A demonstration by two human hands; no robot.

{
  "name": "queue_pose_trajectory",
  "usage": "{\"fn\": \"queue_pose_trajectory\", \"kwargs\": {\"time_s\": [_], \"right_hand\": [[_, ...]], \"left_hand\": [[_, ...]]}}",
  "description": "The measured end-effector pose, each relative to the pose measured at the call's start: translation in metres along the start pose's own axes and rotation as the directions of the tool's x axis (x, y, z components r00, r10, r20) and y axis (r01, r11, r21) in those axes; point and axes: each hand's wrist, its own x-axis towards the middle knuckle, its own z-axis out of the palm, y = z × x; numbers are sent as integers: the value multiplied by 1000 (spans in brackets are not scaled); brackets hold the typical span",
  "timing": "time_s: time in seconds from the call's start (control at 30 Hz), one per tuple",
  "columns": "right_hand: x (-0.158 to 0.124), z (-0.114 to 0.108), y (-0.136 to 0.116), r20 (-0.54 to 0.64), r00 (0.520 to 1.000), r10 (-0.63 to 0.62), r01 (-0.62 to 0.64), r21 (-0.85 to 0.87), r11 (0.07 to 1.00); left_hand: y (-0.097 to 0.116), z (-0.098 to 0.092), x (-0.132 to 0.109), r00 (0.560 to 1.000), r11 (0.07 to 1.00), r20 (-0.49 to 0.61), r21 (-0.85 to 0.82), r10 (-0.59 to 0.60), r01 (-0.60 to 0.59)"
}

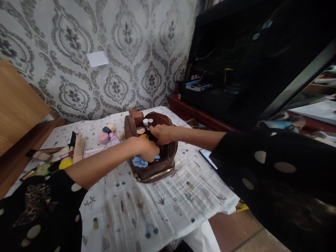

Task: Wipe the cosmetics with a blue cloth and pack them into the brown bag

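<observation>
A brown zip bag (pixel 149 172) stands open in the middle of the cloth-covered table, its gold zip at the front. My left hand (pixel 149 150) reaches into it with fingers closed on a blue cloth (pixel 140 161), which shows on both sides of the hand. My right hand (pixel 163 134) is inside the far right part of the bag, fingers curled; what they hold, if anything, is hidden. Right beside its fingertips stand two containers with pale caps (pixel 148 121). A yellow item (pixel 144 136) lies in the bag behind my left hand.
Makeup tubes (pixel 78 148) and other cosmetics lie in a pile at the left. A pink round sponge or jar (pixel 103 138) and a purple tube (pixel 113 139) sit left of the bag. A phone (pixel 209 159) lies under my right sleeve. A large black screen (pixel 236 63) stands at right.
</observation>
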Motion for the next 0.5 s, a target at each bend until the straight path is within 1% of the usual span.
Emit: {"fn": "queue_pose_trajectory", "kwargs": {"time_s": [0.1, 0.23, 0.33, 0.5], "right_hand": [[-3, -4, -3, 88, 996, 15, -13, -21, 1000], [-3, -4, -7, 84, 996, 5, -3, -20, 1000], [0, -1, -8, 104, 995, -3, 5, -17, 1000], [5, 5, -3, 99, 995, 27, -30, 29, 999]], "left_hand": [[0, 0, 0, 1000, 1000, -14, -5, -13, 13], [-1, 2, 1, 1000, 1000, -17, -32, 1, -2], [-3, 4, 4, 1000, 999, -22, -49, -2, 1], [-7, 5, 5, 999, 999, -38, -29, 19, -20]]}}
